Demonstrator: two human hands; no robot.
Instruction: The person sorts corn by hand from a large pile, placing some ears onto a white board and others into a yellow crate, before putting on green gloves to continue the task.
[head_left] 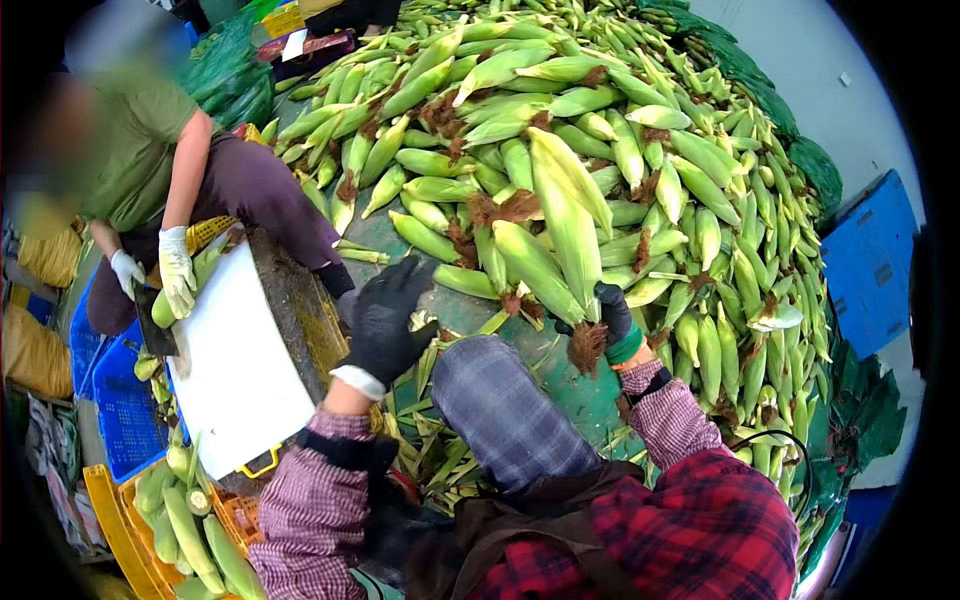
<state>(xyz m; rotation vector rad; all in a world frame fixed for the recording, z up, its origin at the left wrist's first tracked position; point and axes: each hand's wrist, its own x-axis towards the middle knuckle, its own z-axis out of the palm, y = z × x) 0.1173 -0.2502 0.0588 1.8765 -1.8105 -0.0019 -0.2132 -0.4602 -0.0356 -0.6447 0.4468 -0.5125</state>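
Note:
My right hand (617, 325), in a black glove with a green cuff, grips an ear of corn (566, 225) near its brown silk end (587, 348). This ear is in its green husk, and one pale husk leaf stands away from its side. Its other end points away from me over the heap. My left hand (388, 322), also black-gloved, hovers left of the ear with its fingers apart and nothing in them. Many unpeeled ears (520, 270) lie just beyond both hands. Loose husk leaves (440, 450) cover the floor around my knee.
A large corn heap (700, 190) spreads ahead and to the right. At left, a co-worker in white gloves (176, 270) holds a knife (152, 320) and an ear beside a white board (240, 360). An orange crate (120, 530) with ears and a blue basket (130, 410) stand nearby.

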